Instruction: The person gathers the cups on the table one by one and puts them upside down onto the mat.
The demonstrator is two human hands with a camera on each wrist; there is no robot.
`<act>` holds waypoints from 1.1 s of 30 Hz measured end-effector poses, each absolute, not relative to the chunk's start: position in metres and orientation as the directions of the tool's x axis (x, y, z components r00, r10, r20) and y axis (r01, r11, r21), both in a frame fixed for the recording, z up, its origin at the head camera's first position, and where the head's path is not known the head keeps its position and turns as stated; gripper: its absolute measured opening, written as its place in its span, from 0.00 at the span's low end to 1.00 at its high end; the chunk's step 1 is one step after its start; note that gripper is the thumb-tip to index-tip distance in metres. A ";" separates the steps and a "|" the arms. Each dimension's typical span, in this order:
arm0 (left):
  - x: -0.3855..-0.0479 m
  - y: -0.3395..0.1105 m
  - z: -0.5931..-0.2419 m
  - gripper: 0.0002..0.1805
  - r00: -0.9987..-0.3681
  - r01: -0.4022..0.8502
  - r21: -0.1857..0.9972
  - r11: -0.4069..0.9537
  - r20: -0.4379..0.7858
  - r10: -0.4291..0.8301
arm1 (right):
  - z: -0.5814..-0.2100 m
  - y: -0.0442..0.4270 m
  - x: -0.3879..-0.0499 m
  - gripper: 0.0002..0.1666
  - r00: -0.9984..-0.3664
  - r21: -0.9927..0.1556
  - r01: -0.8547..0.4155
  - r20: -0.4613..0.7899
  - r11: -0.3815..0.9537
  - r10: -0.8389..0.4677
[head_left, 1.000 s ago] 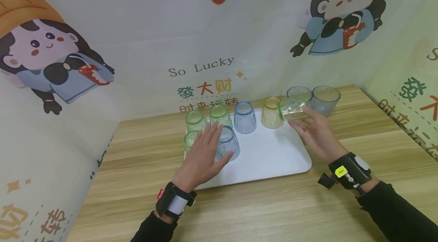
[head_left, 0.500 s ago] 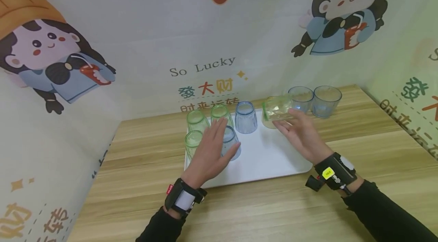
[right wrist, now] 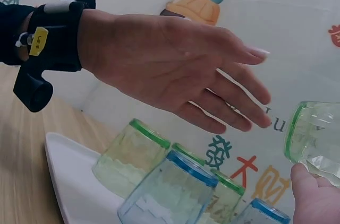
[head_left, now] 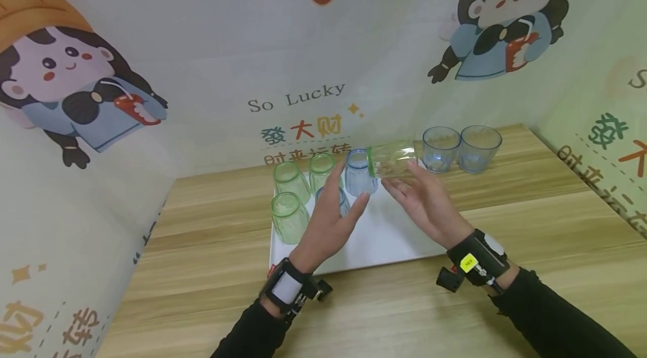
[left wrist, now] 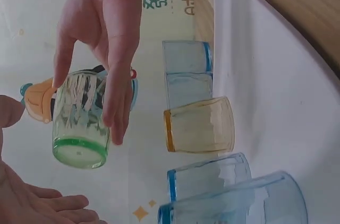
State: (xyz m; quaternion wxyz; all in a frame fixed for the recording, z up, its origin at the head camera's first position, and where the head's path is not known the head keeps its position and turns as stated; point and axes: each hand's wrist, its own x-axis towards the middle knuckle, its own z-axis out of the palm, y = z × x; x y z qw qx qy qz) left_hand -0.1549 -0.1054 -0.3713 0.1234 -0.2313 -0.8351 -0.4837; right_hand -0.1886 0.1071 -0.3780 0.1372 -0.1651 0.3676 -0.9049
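My right hand [head_left: 424,200] grips a clear green-tinted glass [head_left: 394,160] above the tray, lying on its side with its green-ringed end toward the left. Its thumb and fingers clasp the other end in the left wrist view. My left hand [head_left: 327,226] is held up to the left of that glass, fingers extended, apart from it and holding nothing. Below the hands, several upside-down glasses stand on a white tray [head_left: 399,240]: green ones [head_left: 289,220] at the left, blue ones [head_left: 358,175] in the middle. A yellow glass [left wrist: 202,126] shows in the left wrist view.
Two blue-tinted glasses [head_left: 479,150] stand mouth-up side by side on the wooden table [head_left: 202,234], right of the tray at the back. A printed cloth [head_left: 217,54] rises behind the table and along both sides.
My right hand has carried the green glass leftward, past the yellow glass and toward the middle. My left hand has shifted right, toward it, uncovering the front green glass.
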 end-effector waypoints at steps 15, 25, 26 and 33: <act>-0.157 -0.082 -0.370 0.52 -0.957 0.276 0.961 -0.018 0.277 0.086 | -0.379 0.077 -0.176 0.33 -0.869 -0.694 0.157 0.241 -0.703 -0.432; -0.157 -0.071 -0.373 0.49 -0.977 0.184 0.881 -0.435 0.213 0.020 | -0.378 0.067 -0.168 0.34 -0.855 -0.709 0.158 0.250 -0.687 -0.454; -0.157 -0.070 -0.373 0.49 -0.977 0.177 0.861 -0.477 0.211 0.017 | -0.378 0.067 -0.168 0.34 -0.855 -0.707 0.159 0.250 -0.689 -0.454; -0.160 -0.061 -0.374 0.30 -0.980 0.177 0.710 -0.681 0.190 -0.057 | -0.383 0.060 -0.163 0.32 -0.857 -0.725 0.147 0.246 -0.673 -0.453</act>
